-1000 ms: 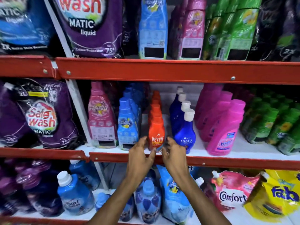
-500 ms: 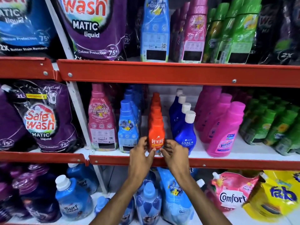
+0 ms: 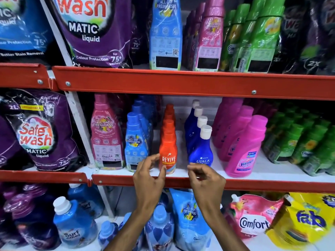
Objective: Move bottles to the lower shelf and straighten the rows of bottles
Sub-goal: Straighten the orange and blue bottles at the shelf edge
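Note:
On the middle shelf [image 3: 272, 184] a row of orange Revive bottles [image 3: 168, 147] runs back from the front edge. Beside it on the right stands a row of dark blue Ujala bottles [image 3: 200, 151] with white caps. My left hand [image 3: 148, 178] hovers just left of the front Revive bottle, fingers curled and apart, fingertips touching or nearly touching its lower label. My right hand [image 3: 206, 180] is in front of the front Ujala bottle's base, fingers loosely bent, holding nothing. A gap of bare shelf lies between the two rows.
Light blue Comfort bottles [image 3: 135, 144] and a pink one [image 3: 105, 136] stand left of the Revive row; pink Vanish bottles [image 3: 244, 147] and green bottles [image 3: 297, 142] stand to the right. Pouches and Surf bottles [image 3: 72, 221] fill the lower shelf. Tall bottles line the upper shelf.
Both hands were together at the base of the front Revive bottle. They have come apart: the left drew slightly left, the right shifted right in front of the Ujala bottle.

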Motion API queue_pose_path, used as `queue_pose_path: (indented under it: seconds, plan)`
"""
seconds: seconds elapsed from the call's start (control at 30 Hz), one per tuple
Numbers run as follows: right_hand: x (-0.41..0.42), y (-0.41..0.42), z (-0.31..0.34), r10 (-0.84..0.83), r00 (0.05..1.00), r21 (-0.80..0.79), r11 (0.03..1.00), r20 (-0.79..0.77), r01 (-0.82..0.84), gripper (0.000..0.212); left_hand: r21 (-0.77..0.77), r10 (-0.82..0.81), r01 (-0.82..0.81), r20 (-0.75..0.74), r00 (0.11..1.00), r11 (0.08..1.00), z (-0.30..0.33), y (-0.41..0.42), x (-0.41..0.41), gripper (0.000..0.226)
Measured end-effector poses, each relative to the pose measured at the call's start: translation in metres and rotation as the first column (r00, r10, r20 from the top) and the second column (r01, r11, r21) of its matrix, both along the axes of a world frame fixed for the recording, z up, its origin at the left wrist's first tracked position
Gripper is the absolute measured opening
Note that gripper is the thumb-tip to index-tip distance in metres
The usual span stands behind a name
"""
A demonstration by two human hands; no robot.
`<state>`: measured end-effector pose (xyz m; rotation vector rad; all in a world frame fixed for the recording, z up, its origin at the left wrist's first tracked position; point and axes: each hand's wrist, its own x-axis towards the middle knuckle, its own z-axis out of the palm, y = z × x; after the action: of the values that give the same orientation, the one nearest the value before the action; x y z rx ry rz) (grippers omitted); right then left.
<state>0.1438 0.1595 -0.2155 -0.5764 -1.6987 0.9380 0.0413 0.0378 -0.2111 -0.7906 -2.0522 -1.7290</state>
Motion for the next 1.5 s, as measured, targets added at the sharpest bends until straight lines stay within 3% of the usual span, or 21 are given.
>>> queue_pose_path:
  seconds: [0.1,0.2,0.33,0.5,0.73,0.97,1.17,1.3,1.4,1.5]
  plan:
    - [0.015,0.014,0.004,-0.1,0.991,0.021,0.995,-0.094,0.102,0.029,0.019,0.001,0.0,-0.066,0.998,1.0,0.005,0.012,0.014,0.034]
    - [0.023,0.028,0.008,-0.125,0.992,0.005,0.992,-0.031,0.125,0.032,-0.055,-0.126,0.123,-0.055,0.991,0.991,0.005,0.032,0.028,0.035]
    - [0.025,0.048,0.007,0.013,0.992,-0.081,0.997,0.126,-0.003,0.042,-0.157,-0.226,0.223,0.003,0.974,0.962,0.001,0.053,0.035,0.046]
    - [0.027,0.062,0.007,0.153,0.965,-0.135,0.983,0.212,-0.126,0.046,-0.117,-0.265,0.278,0.121,0.957,0.953,-0.001,0.064,0.032,0.043]
    - [0.027,0.071,0.004,0.206,0.959,-0.191,0.967,0.193,-0.169,0.044,-0.09,-0.27,0.287,0.17,0.948,0.954,0.0,0.07,0.03,0.039]
    - [0.03,0.073,0.001,0.207,0.959,-0.171,0.97,0.192,-0.175,0.042,-0.107,-0.259,0.28,0.175,0.95,0.954,0.003,0.07,0.033,0.053]
    - [0.031,0.071,0.003,0.215,0.965,-0.178,0.966,0.152,-0.187,0.042,-0.078,-0.218,0.232,0.156,0.963,0.969,0.001,0.071,0.036,0.042]
    - [0.052,0.075,0.0,0.079,0.993,-0.043,0.996,0.084,-0.075,0.037,-0.047,-0.049,0.047,-0.054,0.997,0.998,-0.001,0.071,0.052,0.039]
    - [0.079,0.09,-0.005,-0.084,0.995,-0.009,0.996,-0.061,0.084,0.023,-0.003,0.008,-0.009,-0.229,0.973,1.0,0.005,0.082,0.067,0.03]
    - [0.098,0.117,-0.004,-0.232,0.964,-0.018,0.973,-0.132,0.232,0.021,0.016,-0.059,0.064,-0.217,0.974,0.998,0.012,0.103,0.083,0.027]
